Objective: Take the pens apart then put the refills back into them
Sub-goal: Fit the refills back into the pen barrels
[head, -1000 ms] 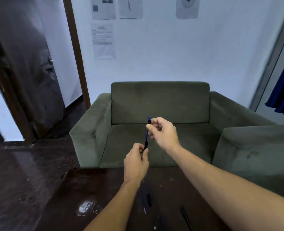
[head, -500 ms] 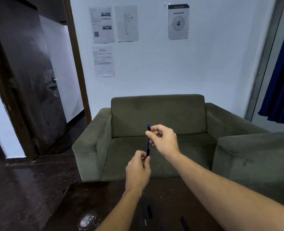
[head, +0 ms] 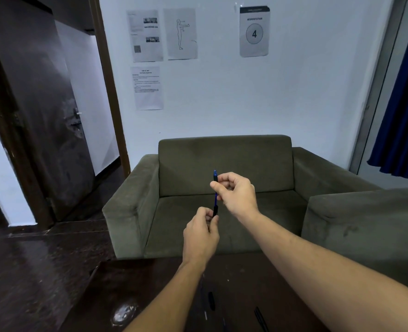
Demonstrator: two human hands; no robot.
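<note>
I hold a thin blue pen [head: 215, 200] upright in the air in front of me, above the far edge of the dark table. My right hand [head: 236, 191] pinches its upper part just below the blue tip. My left hand [head: 201, 232] grips its black lower end from underneath. On the table below lie loose dark pen parts: a short black piece [head: 211, 300] and a black pen [head: 261, 318] near the front edge.
The dark brown table [head: 136, 283] has a glossy glare spot at its left. Behind it stands a green armchair [head: 224, 164], with a second green seat [head: 366, 224] to the right. A dark door [head: 42, 116] stands open at left.
The camera tilted upward, so the wall and posters show more and the table less. Both hands keep their hold on the pen, which stays upright between them.
</note>
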